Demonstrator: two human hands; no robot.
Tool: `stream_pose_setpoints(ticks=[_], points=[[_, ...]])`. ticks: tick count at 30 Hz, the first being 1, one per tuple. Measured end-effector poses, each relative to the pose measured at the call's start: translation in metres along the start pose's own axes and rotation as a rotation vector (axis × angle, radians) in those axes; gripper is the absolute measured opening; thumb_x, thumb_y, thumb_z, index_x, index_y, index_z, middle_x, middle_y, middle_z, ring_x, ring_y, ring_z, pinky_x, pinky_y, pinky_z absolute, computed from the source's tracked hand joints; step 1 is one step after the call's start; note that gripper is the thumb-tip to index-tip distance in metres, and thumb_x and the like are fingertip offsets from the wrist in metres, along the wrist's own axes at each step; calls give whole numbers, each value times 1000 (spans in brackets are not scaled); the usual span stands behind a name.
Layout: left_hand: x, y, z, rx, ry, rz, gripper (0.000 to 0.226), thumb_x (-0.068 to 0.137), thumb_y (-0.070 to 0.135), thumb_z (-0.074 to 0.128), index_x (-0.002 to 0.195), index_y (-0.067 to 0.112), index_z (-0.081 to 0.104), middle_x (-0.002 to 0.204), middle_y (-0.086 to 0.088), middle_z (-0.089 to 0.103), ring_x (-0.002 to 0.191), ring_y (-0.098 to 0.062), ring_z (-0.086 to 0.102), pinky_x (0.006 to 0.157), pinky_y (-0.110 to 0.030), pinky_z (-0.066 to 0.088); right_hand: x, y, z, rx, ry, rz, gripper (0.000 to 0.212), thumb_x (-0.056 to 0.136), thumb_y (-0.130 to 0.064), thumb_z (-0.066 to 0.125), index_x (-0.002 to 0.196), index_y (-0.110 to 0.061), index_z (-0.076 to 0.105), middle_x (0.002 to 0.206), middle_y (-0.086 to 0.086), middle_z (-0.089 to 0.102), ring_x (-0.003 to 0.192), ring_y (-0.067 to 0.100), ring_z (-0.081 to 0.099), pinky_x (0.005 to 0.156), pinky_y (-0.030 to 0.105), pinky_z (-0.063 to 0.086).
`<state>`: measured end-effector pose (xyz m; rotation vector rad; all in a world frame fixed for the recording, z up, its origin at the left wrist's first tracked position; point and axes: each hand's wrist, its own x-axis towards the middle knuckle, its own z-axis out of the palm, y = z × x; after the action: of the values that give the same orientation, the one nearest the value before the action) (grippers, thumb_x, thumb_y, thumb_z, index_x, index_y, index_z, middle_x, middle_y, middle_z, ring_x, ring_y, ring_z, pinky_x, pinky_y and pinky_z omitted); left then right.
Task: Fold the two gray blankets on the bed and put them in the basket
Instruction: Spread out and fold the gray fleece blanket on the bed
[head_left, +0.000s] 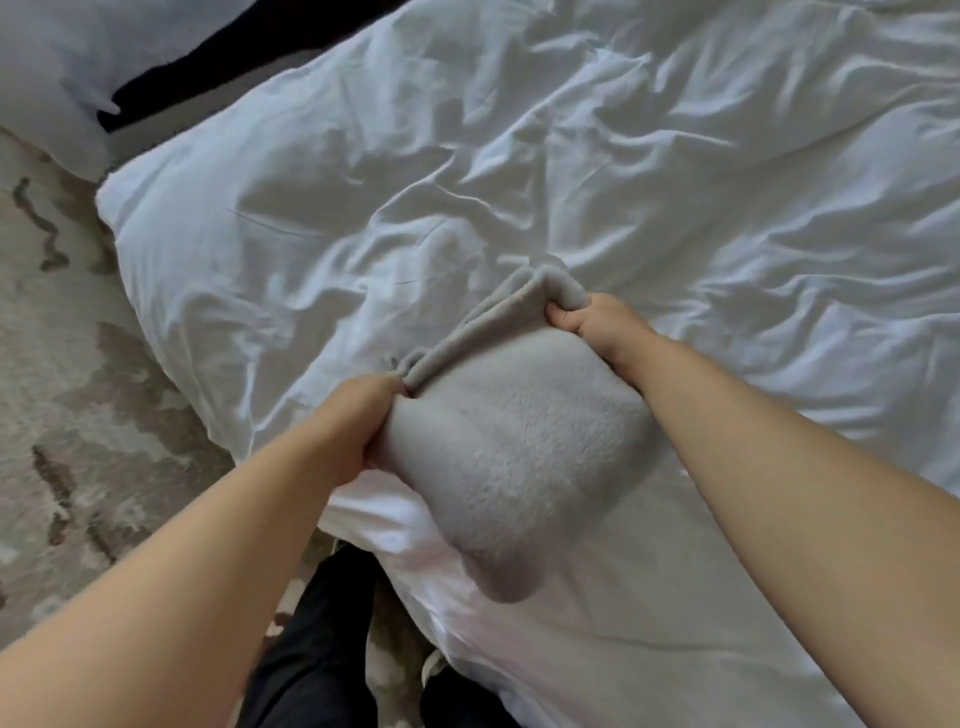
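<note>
One gray fleece blanket (514, 441) is folded into a thick, compact bundle near the bed's front edge. My left hand (363, 421) grips its near-left corner. My right hand (592, 322) pinches the far-right corner, where several layered edges bunch up. Between the two hands the top edge is pulled taut, and the bundle's lower end hangs toward the edge of the bed (571, 156). I see no second gray blanket and no basket.
A rumpled white duvet covers the bed. A patterned beige carpet (62, 364) lies to the left. A pale pillow (57, 67) and a dark object (218, 62) sit at the top left. My dark-trousered legs (322, 649) stand below the bed edge.
</note>
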<state>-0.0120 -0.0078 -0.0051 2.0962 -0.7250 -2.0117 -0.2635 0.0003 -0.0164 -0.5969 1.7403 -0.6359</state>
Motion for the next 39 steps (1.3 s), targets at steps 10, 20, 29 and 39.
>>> stream_pose_setpoints(ticks=[10, 20, 29, 39], points=[[-17, -17, 10, 79, 36, -10, 55, 73, 40, 54, 124, 21, 52, 112, -3, 62, 95, -23, 61, 76, -40, 56, -6, 9, -7, -227, 77, 322, 101, 45, -81, 69, 124, -18, 61, 117, 3, 67, 98, 24, 65, 90, 39, 50], [-21, 57, 32, 665, 102, 427, 48, 83, 46, 61, 115, 11, 58, 110, -5, 63, 102, -24, 60, 88, -35, 48, -107, 82, -10, 241, 376, 388, 69, 63, -73, 66, 102, -16, 71, 98, 2, 73, 93, 22, 66, 89, 39, 51], [-80, 21, 65, 1520, -28, 1030, 48, 93, 48, 40, 137, 30, 45, 150, -1, 37, 141, -23, 25, 116, -49, 16, -110, 88, 19, -4, 624, 510, 88, 81, -74, 44, 123, 2, 55, 126, 25, 57, 116, 38, 54, 80, 36, 36], [-41, -15, 59, 1664, 94, 916, 71, 86, 65, 8, 151, 37, 7, 162, -3, 1, 148, -27, -6, 114, -52, -11, -123, 62, 44, -933, 400, -372, 65, 90, -53, 42, 149, -26, 32, 159, 9, 19, 148, 26, 11, 118, 43, 4]])
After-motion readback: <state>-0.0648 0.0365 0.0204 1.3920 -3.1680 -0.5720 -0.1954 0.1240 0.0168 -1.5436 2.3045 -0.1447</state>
